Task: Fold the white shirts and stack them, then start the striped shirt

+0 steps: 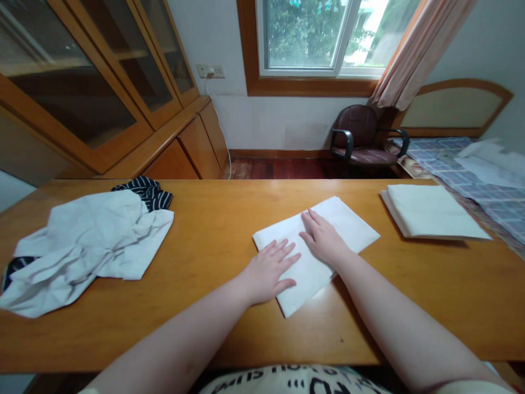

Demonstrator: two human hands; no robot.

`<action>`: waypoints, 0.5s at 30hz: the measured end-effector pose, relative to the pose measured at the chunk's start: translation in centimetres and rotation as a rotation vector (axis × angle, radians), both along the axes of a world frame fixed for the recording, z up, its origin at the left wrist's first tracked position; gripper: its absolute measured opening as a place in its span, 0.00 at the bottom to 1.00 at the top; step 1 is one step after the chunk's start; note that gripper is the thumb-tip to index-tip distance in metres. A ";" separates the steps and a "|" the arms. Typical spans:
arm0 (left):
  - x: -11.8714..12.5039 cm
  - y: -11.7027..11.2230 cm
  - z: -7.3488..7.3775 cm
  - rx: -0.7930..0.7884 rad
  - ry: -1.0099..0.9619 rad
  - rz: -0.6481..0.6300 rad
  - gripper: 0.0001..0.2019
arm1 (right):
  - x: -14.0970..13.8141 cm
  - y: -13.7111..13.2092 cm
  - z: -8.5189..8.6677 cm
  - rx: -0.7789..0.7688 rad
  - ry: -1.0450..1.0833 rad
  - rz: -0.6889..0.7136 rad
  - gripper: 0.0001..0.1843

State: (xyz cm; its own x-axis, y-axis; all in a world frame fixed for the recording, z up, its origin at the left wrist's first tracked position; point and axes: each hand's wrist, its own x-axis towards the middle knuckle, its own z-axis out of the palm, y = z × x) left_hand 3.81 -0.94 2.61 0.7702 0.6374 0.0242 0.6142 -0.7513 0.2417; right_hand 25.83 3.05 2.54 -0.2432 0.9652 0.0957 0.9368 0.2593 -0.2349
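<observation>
A folded white cloth [344, 227] lies flat and at an angle on the wooden table [205, 230] in front of me. My left hand [273, 268] rests palm down on its left edge, fingers spread. Near the middle of the same cloth, my right hand [322, 235] presses flat with its fingers stretched out and thumb apart. Neither hand grips anything. Parts of the cloth are hidden under both hands.
Crumpled white cloth [98, 230] with a dark striped piece [150, 191] lies at the table's left. At the right sits a folded white stack [430, 210]. Beyond the table stand a glass-fronted cabinet [164, 126], an armchair [361, 137] and a bed [471, 169].
</observation>
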 end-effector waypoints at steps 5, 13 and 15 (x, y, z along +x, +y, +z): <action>-1.7 1.1 1.6 0.187 0.140 0.677 0.32 | -0.3 -2.0 2.6 -0.109 -0.075 -0.117 0.16; -0.5 -1.2 1.9 0.022 0.284 0.640 0.22 | -1.6 -3.3 0.2 -0.233 -0.061 -0.009 0.36; -0.4 -1.1 1.6 0.011 0.242 0.621 0.21 | -1.5 -2.9 -0.1 -0.275 -0.028 -0.007 0.38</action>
